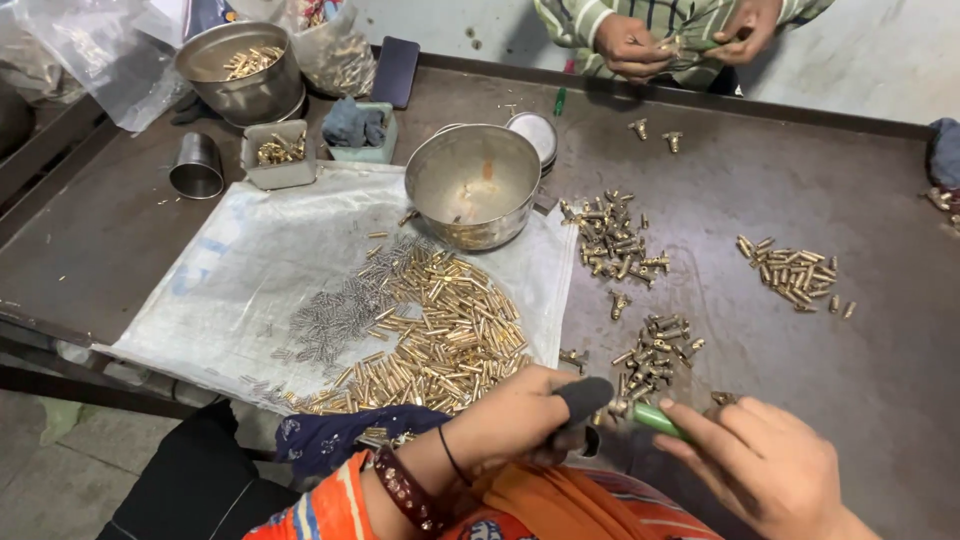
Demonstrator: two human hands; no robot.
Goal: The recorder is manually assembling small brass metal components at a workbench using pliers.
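Note:
My left hand (530, 410), thumb wrapped in a dark sleeve, pinches a small brass fitting (617, 407) at the table's near edge. My right hand (760, 460) grips a green-handled tool (655, 418) whose tip meets that fitting. Just beyond lies a pile of brass fittings (655, 350). To the left, a heap of brass pins (440, 335) and a patch of silver pins (335, 315) rest on a white plastic sheet (240, 270).
A steel bowl (472, 180) stands mid-table, with a larger bowl of brass parts (240, 70), a steel cup (197, 167) and small trays (278, 155) at the back left. More brass piles (612, 238) (795, 272) lie right. Another person's hands (680, 40) work across the table.

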